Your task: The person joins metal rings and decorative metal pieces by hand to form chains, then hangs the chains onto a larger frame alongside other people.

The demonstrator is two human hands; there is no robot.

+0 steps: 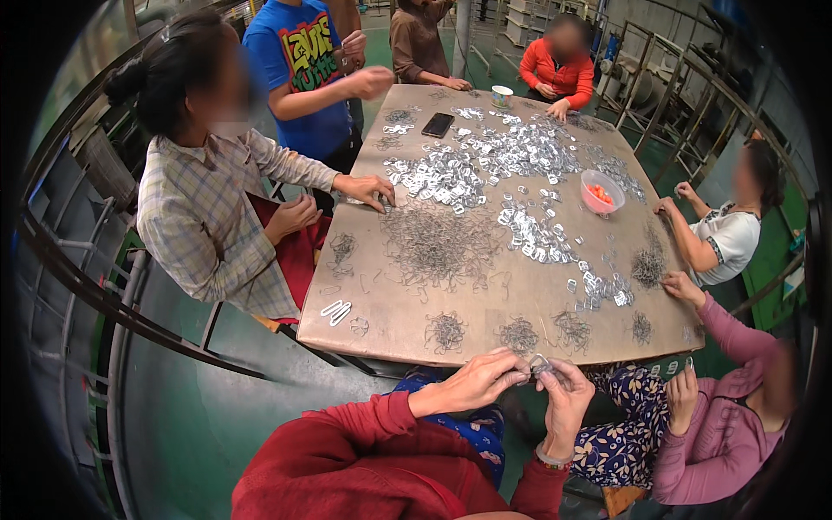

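Just off the near table edge, my left hand (472, 381) and my right hand (565, 397) meet fingertip to fingertip. Between them is a small silver metal buckle (540, 362), pinched by my right fingers. The left thumb and fingers are pressed together against its left side; whatever they grip is too small to make out. Beyond my hands, small heaps of thin wire clips lie along the near edge: one heap (446, 332) to the left, another (518, 334) straight ahead and a third heap (572, 330) to the right.
The brown table (381, 334) bears a wide wire pile (438, 247) and many loose silver buckles (511, 143). A phone (438, 126), a paper cup (501, 95) and a plastic bowl (601, 192) with orange pieces stand among them. Several co-workers surround the table; one in pink (715, 416) sits close right.
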